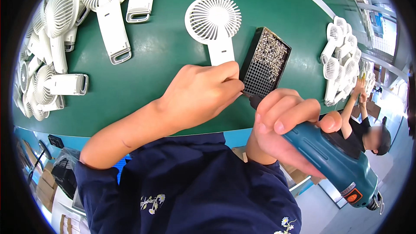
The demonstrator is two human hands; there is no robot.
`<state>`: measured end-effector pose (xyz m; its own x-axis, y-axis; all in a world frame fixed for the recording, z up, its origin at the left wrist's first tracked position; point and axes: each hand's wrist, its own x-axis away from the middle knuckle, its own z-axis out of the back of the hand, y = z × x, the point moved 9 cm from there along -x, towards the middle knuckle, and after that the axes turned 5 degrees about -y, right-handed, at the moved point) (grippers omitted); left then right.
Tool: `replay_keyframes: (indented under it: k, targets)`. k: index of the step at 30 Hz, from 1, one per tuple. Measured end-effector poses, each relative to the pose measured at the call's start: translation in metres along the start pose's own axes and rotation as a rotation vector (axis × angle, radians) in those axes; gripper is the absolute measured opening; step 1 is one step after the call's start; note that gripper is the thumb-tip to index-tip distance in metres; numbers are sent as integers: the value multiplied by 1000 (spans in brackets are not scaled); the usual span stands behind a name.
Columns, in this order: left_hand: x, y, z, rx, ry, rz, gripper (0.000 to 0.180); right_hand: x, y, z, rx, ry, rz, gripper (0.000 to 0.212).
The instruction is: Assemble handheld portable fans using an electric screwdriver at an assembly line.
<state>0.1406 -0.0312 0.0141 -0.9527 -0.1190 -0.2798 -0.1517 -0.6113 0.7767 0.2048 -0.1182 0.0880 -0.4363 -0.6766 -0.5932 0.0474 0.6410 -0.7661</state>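
My left hand [206, 91] is closed around the lower handle of a white handheld fan [222, 50], whose round slatted head lies on the green table away from me. The handle's end is hidden under my fingers. In my right hand [290, 121] is a teal electric screwdriver [331, 151], held slantwise. Its dark tip reaches to my left fingers at the handle's end; the exact point of contact is hidden. Just beyond the tip sits a black screw tray [249, 67], with many small silver screws [272, 52] heaped over its perforated grid.
Several white fans [113, 30] lie piled on the green table [160, 56] at the left. More fans [340, 67] are stacked near the right edge. At the far right a co-worker in a dark cap [383, 141] reaches toward that side's fans. Cardboard boxes [45, 186] stand below left.
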Motion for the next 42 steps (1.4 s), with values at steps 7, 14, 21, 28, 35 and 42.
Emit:
replay_keyframes:
  k: [7, 14, 21, 28, 35, 42]
  targets:
    - [0, -8, -6, -35, -23, 57, 17, 0, 11, 9, -60, 53, 31, 72]
    - [1, -7, -6, -19, 13, 55, 17, 3, 13, 7, -61, 33, 43, 74]
    - [0, -7, -5, 3, 25, 58, 17, -2, 12, -5, 90, -130, -73, 43]
    - [2, -5, -2, 114, 91, 57, 18, -9, -10, 5, -49, -5, 35, 74]
    - [6, -3, 0, 164, 90, 69, 17, -4, -2, 15, -129, 89, 18, 75]
    - [9, -4, 1, 166, 88, 84, 16, -2, -4, 16, -162, 117, 14, 78]
